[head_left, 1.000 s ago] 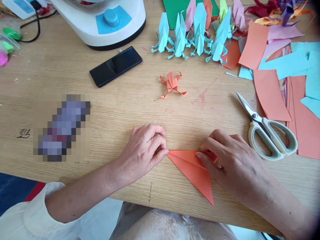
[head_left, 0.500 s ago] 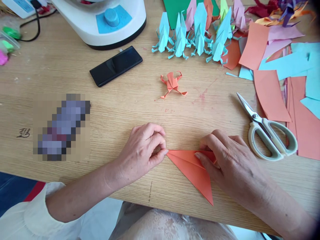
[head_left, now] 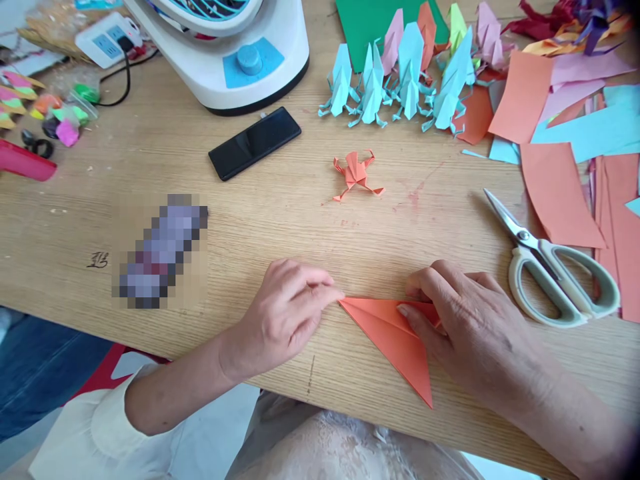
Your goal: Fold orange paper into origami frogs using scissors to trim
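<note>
The right hand (head_left: 465,317) still pinches the folded orange paper (head_left: 385,330) on the near side of the desk (head_left: 260,227). The left hand (head_left: 285,317) has straighter fingers than before, at the paper's left tip; I can't tell if they pinch it.

folded orange paper (head_left: 400,347), roughly triangular (a crease across it), on the wooden table (head_left: 270,230)

Bright, soft light; bench (head_left: 590,357) paler at lower right, right edge dark and blurred, pixelated block (head_left: 161,250) left, centre sharp.
</note>
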Tool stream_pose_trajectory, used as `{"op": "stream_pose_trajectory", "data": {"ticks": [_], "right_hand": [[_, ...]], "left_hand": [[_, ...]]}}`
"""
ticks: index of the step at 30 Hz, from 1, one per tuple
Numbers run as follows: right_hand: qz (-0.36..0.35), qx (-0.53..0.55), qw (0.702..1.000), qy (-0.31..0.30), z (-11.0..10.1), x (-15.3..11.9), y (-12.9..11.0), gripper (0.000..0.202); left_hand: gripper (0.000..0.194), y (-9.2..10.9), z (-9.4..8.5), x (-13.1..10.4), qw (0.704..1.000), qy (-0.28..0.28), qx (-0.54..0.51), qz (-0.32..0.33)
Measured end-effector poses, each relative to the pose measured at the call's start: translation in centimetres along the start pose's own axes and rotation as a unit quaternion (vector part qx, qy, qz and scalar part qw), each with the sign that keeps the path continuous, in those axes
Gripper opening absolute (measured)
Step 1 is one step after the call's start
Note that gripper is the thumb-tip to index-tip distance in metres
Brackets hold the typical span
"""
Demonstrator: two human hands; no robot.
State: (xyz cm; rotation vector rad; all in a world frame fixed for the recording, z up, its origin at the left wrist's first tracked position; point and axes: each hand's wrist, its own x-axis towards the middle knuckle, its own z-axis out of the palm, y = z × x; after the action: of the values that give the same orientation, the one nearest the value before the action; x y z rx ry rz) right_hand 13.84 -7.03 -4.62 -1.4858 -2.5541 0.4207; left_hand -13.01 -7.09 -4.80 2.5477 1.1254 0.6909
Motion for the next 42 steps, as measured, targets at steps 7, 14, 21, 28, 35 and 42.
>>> {"op": "stream_pose_trajectory", "data": {"ticks": [7, 14, 21, 28, 35, 42], "right_hand": [[-0.006, -0.010, 1.000, -0.002, 0.0, 0.0, 0.0, 0.009], [-0.004, -0.008, 1.000, -0.003, 0.0, 0.0, -0.1, 0.007], [0.003, -0.002, 1.000, -0.012, 0.0, 0.0, -0.1, 0.010], [0.003, -0.002, 1.000, -0.010, 0.0, 0.0, 0.0, 0.008], [0.001, 0.001, 1.000, -0.006, 0.1, -0.1, 0.1, 0.004], [-0.001, 0.005, 1.000, -0.002, 0.2, -0.2, 0.2, 0.005]], "left_hand": [[0.043, 2.2, 0.5, -1.7, 0.982, -0.099, 0.098, 0.128], [0.048, 3.3, 0.7, -2.0, 0.969, -0.133, 0.173, 0.117], [0.049, 4.1, 0.5, -2.1, 0.963, -0.163, 0.193, 0.096], [0.052, 4.8, 0.9, -2.3, 0.959, -0.192, 0.204, 0.045], [0.050, 5.9, 1.6, -2.9, 0.954, -0.169, 0.245, 0.024], [0.049, 6.4, 1.7, -2.8, 0.951, -0.166, 0.260, 0.021]]}}
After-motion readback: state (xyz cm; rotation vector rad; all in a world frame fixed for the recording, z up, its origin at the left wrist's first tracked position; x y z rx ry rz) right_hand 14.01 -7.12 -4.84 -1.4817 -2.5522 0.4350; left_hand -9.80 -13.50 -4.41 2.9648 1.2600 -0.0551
